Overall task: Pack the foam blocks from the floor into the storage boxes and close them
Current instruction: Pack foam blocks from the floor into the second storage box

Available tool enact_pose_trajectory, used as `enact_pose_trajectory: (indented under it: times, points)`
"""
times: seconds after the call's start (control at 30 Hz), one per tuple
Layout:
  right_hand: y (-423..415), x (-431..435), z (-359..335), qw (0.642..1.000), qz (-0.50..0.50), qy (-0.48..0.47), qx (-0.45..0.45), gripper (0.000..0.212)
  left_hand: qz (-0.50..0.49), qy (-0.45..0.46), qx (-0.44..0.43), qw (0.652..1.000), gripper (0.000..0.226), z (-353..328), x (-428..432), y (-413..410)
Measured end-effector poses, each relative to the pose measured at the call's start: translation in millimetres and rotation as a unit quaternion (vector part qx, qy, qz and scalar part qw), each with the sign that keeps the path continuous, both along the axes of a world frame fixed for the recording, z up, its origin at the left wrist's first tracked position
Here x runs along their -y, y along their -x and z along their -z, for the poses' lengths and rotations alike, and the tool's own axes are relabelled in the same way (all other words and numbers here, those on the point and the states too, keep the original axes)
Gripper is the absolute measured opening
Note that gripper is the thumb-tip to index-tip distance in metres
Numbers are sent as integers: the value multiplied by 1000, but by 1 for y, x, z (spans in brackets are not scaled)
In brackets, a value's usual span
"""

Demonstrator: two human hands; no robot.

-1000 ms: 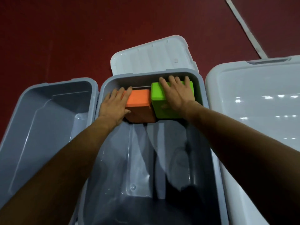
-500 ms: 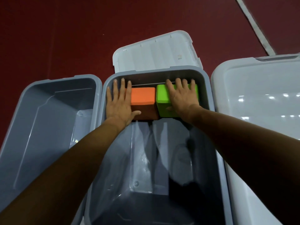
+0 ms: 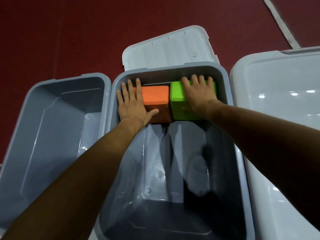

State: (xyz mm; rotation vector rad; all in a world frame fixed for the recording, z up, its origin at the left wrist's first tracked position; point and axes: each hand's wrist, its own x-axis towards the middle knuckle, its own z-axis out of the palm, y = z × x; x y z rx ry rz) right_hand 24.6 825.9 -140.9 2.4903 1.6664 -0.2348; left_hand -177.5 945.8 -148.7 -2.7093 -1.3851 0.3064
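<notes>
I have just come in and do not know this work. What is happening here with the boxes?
A person is packing foam blocks into the middle grey box. The left hand lies flat, fingers straight, on the orange block. The right hand covers the top of the green block. Both blocks stand side by side at the box's far wall. Another grey box is open on the left, and a white lid lies on the floor behind.

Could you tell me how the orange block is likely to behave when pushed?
Probably light: the orange block is foam and sits under one flat left hand. It should slide, not roll, given its flat faces. Its matte surface may drag on the floor of the glossy box.
</notes>
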Motion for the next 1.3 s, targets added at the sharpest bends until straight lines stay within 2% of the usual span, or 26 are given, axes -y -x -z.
enact_pose_trajectory:
  times: [0.2, 0.37, 0.5, 0.57, 0.67, 0.8, 0.9, 0.97, 1.1, 1.23, 1.3]
  points:
    - [3, 8, -25, 996, -16, 88, -22, 107, -33, 104, -97, 989, 128, -33, 1, -3]
    - [22, 34, -55, 995, -58, 71, 29, 103, 39, 134, -91, 986, 113, -66, 21, -7]
    - [39, 48, -64, 990, -64, 129, 8, 103, 95, 201, -148, 964, 97, -75, 46, -5]
    - [40, 44, -67, 992, -26, 123, -5, 101, 102, 195, -151, 964, 94, -72, 50, -5]
    - [27, 32, -60, 997, -1, 80, 7, 90, 93, 157, -102, 978, 97, -69, 39, -6]
    - [8, 29, -38, 998, -12, 62, 11, 75, 111, 91, -72, 987, 96, -57, 26, 0]
    - [3, 35, -26, 999, -27, 36, 2, 75, 95, 99, -54, 989, 102, -45, 23, -3]
    - [-1, 34, -22, 999, -31, 25, 1, 73, 79, 101, -39, 991, 97, -39, 19, -11]
    - [2, 38, -19, 999, -42, 28, 4, 82, 77, 66, -30, 994, 80, -28, 14, -25]
    - [13, 52, -19, 997, -52, 61, 18, 102, 120, 31, -61, 990, 79, -33, 8, -25]
    - [10, 44, -24, 995, -55, 83, 13, 102, 144, 21, -80, 986, 81, -39, 3, -26]
